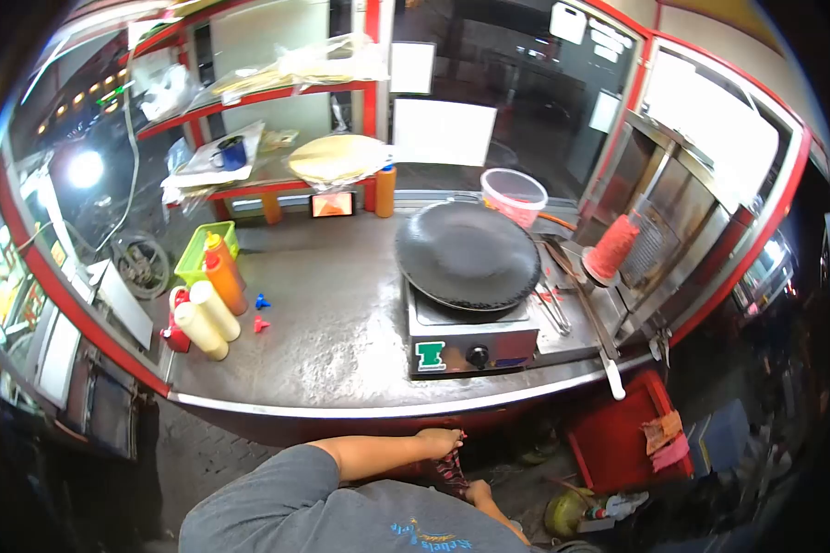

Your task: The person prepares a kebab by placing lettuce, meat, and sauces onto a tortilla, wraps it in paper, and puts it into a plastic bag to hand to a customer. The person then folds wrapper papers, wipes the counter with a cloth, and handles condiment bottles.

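Below the counter's front edge, close to my body, my left hand (440, 443) is closed on a dark cloth (451, 472) with a pink or red pattern. The cloth hangs down from its fingers. At the lower end of the cloth is my right hand (478, 492), touching it. Its fingers are largely hidden, so I cannot make out how firmly they grip. On the counter above both hands stands a griddle stove (470, 337) bearing a round black pan (468, 253).
Squeeze bottles (214, 311) and a green basket (207, 252) stand at the counter's left. A long white-handled knife (592, 318) lies right of the stove, near a vertical spit of reddish meat (613, 247). Below are a red crate (618, 442) and a gas cylinder (567, 512).
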`<action>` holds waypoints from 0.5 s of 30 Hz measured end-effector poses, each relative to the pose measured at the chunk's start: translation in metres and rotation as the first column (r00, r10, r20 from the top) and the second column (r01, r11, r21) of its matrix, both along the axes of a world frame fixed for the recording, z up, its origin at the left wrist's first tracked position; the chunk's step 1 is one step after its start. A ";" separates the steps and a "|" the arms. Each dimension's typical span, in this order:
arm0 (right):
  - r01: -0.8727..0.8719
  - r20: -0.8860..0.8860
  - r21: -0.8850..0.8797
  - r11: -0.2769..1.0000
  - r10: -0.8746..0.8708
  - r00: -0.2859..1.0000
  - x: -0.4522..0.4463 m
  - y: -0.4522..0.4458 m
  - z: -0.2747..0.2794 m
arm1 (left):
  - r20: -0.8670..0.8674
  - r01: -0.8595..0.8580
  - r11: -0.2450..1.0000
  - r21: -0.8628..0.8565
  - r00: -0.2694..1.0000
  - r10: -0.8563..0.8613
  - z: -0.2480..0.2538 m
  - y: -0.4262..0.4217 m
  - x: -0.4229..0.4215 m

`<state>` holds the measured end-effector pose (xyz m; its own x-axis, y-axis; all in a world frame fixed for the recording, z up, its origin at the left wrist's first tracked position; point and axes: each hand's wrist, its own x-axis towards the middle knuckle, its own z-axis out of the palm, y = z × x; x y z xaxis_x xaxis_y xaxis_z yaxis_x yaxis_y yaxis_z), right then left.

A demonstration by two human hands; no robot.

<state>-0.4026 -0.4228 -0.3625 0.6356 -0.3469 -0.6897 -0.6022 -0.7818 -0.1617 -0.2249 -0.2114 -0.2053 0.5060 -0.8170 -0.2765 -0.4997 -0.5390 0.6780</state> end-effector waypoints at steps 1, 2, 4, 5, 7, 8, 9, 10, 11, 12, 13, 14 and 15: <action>-0.100 -0.048 -0.044 0.994 0.097 0.994 -0.007 -0.009 -0.008 | 0.035 0.025 1.000 0.003 0.999 -0.025 -0.004 0.000 0.002; -0.081 -0.040 -0.016 0.997 0.081 0.996 -0.014 -0.020 -0.019 | -0.055 0.009 0.999 -0.032 0.998 -0.011 -0.002 0.003 0.004; 0.012 -0.049 -0.063 0.998 -0.016 0.999 -0.038 -0.040 -0.074 | 0.024 0.065 0.997 -0.032 0.998 -0.065 0.009 0.011 0.005; 0.089 -0.056 -0.138 0.986 -0.098 0.994 -0.041 -0.047 -0.104 | 0.190 0.134 0.991 0.019 0.972 -0.135 0.019 0.018 0.005; 0.165 -0.037 -0.148 0.975 -0.172 0.984 -0.026 -0.042 -0.091 | 0.229 0.158 0.986 0.062 0.959 -0.168 0.029 0.020 0.007; 0.206 -0.029 -0.150 0.967 -0.213 0.977 -0.026 -0.038 -0.080 | 0.251 0.169 0.984 0.062 0.951 -0.179 0.028 0.019 0.007; 0.250 -0.021 -0.151 0.956 -0.256 0.966 -0.027 -0.031 -0.065 | 0.272 0.183 0.981 0.063 0.942 -0.194 0.025 0.021 0.008; 0.295 -0.013 -0.152 0.943 -0.300 0.954 -0.027 -0.026 -0.049 | 0.213 0.132 0.988 0.074 0.966 -0.145 0.073 0.032 0.000; 0.341 -0.007 -0.152 0.928 -0.346 0.938 -0.026 -0.020 -0.033 | 0.205 0.134 0.990 -0.052 0.971 -0.121 0.086 0.037 -0.004; 0.275 -0.041 -0.135 0.952 -0.282 0.958 -0.021 -0.015 -0.020 | 0.194 0.136 0.975 -0.178 0.976 -0.100 0.092 0.039 -0.006; 0.212 -0.073 -0.116 0.970 -0.221 0.973 -0.012 -0.009 -0.009 | 0.184 0.137 0.944 -0.300 0.979 -0.084 0.101 0.043 -0.010; 0.149 -0.102 -0.093 0.985 -0.158 0.982 -0.003 -0.003 0.003 | 0.118 0.125 0.908 -0.401 0.989 -0.084 0.127 0.054 -0.019; 0.086 -0.111 -0.057 0.995 -0.092 0.990 0.007 0.008 0.012 | -0.003 0.142 0.914 -0.379 0.988 -0.155 0.144 0.058 -0.024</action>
<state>-0.3958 -0.4153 -0.3504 0.5192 -0.4354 -0.7354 -0.6816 -0.7301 -0.0489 -0.2488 -0.1529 -0.0608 0.3667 -0.9288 0.0527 -0.5290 -0.1616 0.8331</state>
